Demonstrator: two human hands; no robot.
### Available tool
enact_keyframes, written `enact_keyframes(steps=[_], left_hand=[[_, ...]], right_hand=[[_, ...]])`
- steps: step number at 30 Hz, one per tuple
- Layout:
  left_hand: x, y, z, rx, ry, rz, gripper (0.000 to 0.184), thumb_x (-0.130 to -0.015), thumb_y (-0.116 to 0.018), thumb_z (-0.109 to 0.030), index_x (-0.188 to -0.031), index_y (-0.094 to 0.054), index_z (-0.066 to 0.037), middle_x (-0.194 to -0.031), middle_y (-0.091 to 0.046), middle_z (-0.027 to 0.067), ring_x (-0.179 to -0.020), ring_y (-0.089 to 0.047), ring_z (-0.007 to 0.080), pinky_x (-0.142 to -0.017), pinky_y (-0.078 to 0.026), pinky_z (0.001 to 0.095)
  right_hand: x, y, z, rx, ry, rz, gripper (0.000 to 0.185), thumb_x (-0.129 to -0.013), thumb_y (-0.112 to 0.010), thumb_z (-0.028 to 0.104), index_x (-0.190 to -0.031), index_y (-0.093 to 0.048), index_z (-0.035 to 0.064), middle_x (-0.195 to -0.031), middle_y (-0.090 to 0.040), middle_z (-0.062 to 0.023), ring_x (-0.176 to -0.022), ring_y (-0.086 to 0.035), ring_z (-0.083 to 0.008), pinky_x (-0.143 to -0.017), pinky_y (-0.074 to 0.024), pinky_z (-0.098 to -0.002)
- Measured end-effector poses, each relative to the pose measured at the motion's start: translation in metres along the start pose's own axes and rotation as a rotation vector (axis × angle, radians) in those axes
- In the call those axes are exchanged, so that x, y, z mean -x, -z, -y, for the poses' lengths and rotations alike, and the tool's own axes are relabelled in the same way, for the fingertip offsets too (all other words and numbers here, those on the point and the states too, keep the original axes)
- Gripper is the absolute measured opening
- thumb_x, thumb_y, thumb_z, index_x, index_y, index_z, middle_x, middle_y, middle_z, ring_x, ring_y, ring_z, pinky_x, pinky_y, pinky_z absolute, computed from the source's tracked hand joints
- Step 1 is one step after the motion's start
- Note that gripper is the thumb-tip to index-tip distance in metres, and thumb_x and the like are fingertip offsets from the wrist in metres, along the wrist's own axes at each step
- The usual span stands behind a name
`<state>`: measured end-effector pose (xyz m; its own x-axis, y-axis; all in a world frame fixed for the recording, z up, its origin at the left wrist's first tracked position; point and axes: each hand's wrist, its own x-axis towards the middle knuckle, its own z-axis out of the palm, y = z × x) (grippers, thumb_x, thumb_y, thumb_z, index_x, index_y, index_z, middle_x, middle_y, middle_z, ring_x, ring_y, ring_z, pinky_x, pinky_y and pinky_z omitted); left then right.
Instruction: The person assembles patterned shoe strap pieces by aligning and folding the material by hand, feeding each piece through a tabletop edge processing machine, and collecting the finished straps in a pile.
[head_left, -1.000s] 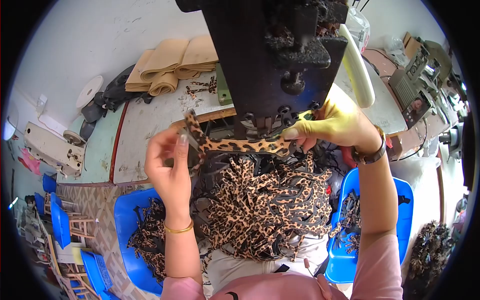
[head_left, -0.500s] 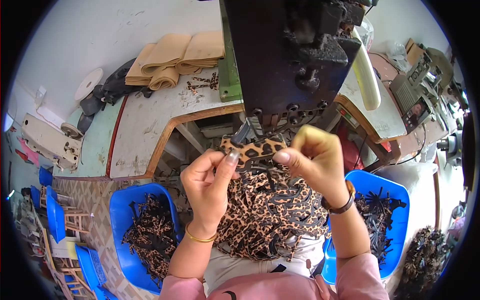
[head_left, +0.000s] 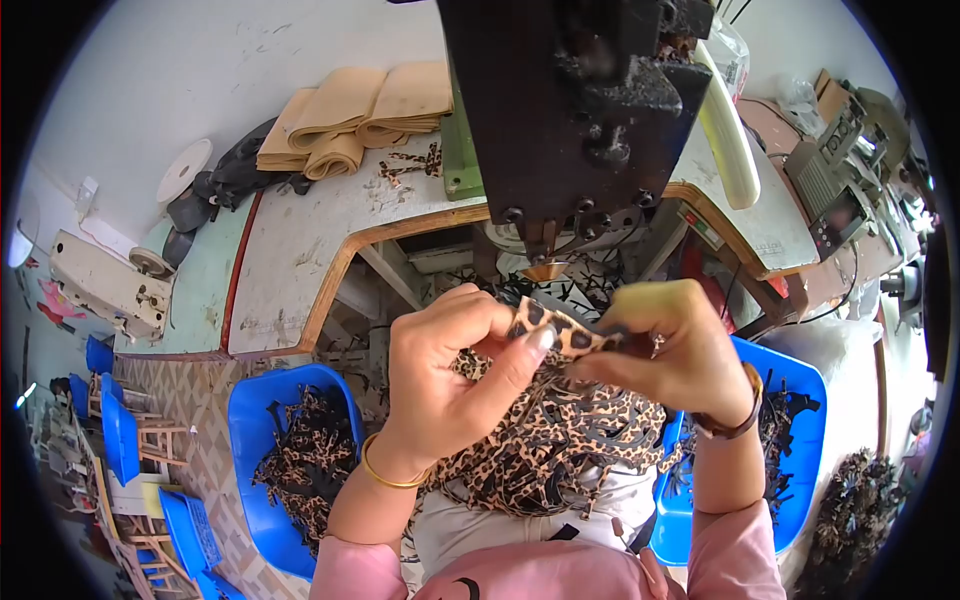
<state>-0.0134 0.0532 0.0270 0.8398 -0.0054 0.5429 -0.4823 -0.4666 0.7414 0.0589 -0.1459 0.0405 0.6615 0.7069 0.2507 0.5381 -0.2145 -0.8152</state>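
A leopard-print strip [head_left: 567, 333] is stretched between my two hands, in front of a large black machine head [head_left: 570, 120]. My left hand [head_left: 450, 370] pinches its left end between thumb and fingers. The right end is in my right hand [head_left: 670, 350], whose fingers are closed and a little blurred. Below the hands, a heap of leopard-print and black straps [head_left: 560, 440] covers my lap. Just beyond the strip, a small brass-coloured part [head_left: 545, 271] shows under the machine head.
Blue bins [head_left: 245, 430] [head_left: 815, 440] with more straps stand on both sides. A wooden-edged worktable [head_left: 300, 250] curves around the machine, bearing folded tan sheets [head_left: 350, 105]. A sewing machine [head_left: 110, 285] is at far left, and a control box [head_left: 835, 215] at right.
Both hands have drawn back and down from the machine head with the strip, uncovering the brass-coloured part. The strip now tilts down to the right, and my right fingers have closed around its end.
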Motion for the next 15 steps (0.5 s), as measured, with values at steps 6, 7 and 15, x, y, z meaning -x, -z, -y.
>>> enact_keyframes(steps=[6, 7, 15], left_hand=[[-0.003, -0.032, 0.008, 0.330, 0.299, -0.041, 0.018, -0.087, -0.059, -0.010, -0.082, -0.067, 0.005, -0.064, -0.064, 0.0081, -0.059, -0.060, 0.0073, -0.050, -0.041, 0.0182], [-0.004, -0.033, 0.008, 0.327, 0.301, -0.043, 0.018, -0.087, -0.059, -0.010, -0.082, -0.067, 0.005, -0.064, -0.064, 0.0081, -0.059, -0.060, 0.0073, -0.050, -0.041, 0.0182], [-0.002, -0.035, 0.010, 0.282, 0.274, -0.131, 0.023, -0.089, -0.057, -0.013, -0.082, -0.066, 0.006, -0.068, -0.065, 0.0082, -0.061, -0.060, 0.0076, -0.052, -0.039, 0.0169]], right_hand=[[0.007, 0.009, -0.034, -0.527, -0.185, -0.108, 0.015, -0.089, -0.059, 0.012, -0.085, -0.060, -0.0033, -0.068, -0.056, -0.0006, -0.062, -0.056, -0.0082, -0.058, -0.0452, -0.0208], [0.006, 0.009, -0.035, -0.555, -0.220, -0.113, 0.017, -0.089, -0.058, 0.013, -0.083, -0.059, -0.0031, -0.068, -0.057, -0.0018, -0.061, -0.056, -0.0084, -0.056, -0.0455, -0.0204], [-0.009, 0.005, -0.030, -0.540, -0.181, -0.194, 0.021, -0.090, -0.059, 0.018, -0.079, -0.060, 0.0005, -0.064, -0.054, 0.0047, -0.057, -0.050, 0.0001, -0.050, -0.0409, -0.0146]])
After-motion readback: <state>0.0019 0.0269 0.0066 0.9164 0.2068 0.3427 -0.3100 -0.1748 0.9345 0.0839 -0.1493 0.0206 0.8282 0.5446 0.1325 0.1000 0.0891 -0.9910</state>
